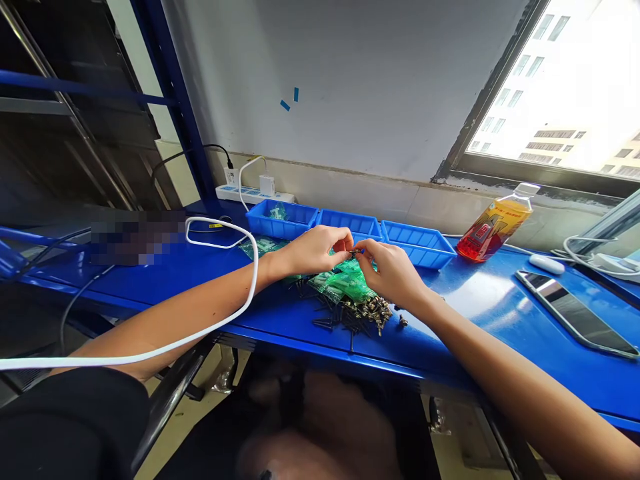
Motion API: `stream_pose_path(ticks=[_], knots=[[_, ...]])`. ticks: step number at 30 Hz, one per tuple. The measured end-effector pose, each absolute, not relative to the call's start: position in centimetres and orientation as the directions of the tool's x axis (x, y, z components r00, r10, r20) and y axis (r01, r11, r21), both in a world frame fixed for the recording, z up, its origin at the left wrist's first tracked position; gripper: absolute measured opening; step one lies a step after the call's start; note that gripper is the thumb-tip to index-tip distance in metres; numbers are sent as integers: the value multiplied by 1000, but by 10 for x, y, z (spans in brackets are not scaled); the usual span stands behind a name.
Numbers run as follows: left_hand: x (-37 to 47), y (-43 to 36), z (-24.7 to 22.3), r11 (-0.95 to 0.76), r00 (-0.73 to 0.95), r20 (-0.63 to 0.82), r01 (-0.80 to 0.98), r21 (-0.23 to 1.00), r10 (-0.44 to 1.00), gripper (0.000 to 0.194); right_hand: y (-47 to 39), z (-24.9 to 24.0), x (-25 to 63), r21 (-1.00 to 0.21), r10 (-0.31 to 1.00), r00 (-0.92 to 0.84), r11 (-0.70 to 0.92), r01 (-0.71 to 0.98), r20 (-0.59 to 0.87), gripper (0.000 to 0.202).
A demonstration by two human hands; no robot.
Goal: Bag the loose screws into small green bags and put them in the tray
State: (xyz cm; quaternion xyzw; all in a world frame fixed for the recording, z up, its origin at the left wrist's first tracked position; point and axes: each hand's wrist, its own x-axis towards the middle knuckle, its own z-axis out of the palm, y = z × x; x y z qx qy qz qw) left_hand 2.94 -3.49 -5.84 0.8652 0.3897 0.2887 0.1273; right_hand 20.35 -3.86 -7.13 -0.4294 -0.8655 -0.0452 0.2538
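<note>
My left hand (317,250) and my right hand (393,270) meet above the bench, thumb and fingers of each pinched together. Between the fingertips is a small dark metal piece (355,253), too small to tell its exact kind. Right below lie green plastic bags (345,283) with pale pieces inside. A loose heap of brass-coloured metal fittings (374,311) and long dark screws (327,319) spreads in front of the bags. Behind my hands stand three blue bins: the left bin (295,230) holds a small bag, while my hands partly cover the middle bin (345,219) and the right bin (420,247) stands uncovered.
A white cable (253,280) loops across my left forearm. At the back, a power strip (235,193) has plugs in it. A bottle of red drink (493,227), a white oval object (547,264) and a phone (575,312) lie or stand to the right on the blue bench (440,347).
</note>
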Motion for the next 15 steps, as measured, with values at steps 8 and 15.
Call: stream_pose_path(ticks=[8, 15], knots=[[30, -32, -63, -678, 542, 408, 605, 417, 734, 6, -40, -72, 203, -109, 720, -548, 642, 759, 426, 22], [28, -34, -58, -679, 541, 411, 574, 457, 734, 11, -39, -72, 204, -77, 702, -507, 619, 781, 500, 21]])
